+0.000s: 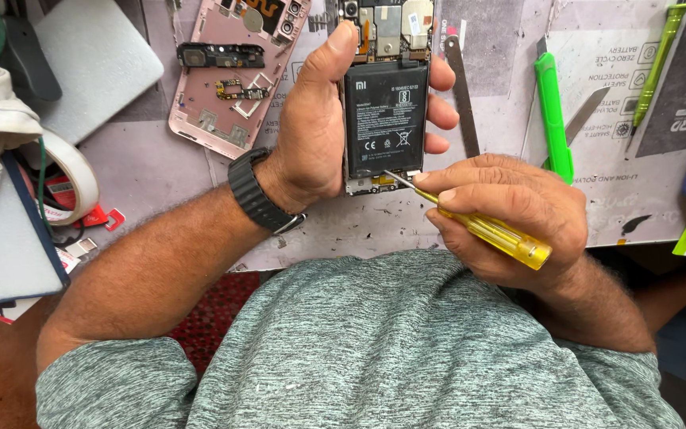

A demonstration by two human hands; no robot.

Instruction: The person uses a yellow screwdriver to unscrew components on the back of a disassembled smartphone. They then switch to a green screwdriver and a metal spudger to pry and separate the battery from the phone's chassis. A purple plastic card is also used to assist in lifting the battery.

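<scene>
Near the table's (160,171) edge, tools crowded us; our left hand (311,131) gripped the opened phone (384,111), our right hand (510,210) closed around a yellow screwdriver (502,236).

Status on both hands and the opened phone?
Left hand grips opened phone, battery showing. Right hand holds yellow screwdriver, tip at phone's lower edge. Pink back cover lies apart, nothing blocking.

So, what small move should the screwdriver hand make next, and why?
Probably turn the screwdriver gently in place. Its tip already sits at the bottom edge of the opened phone, just below the battery, and the left hand grips the phone steady while the right hand holds the handle.
</scene>
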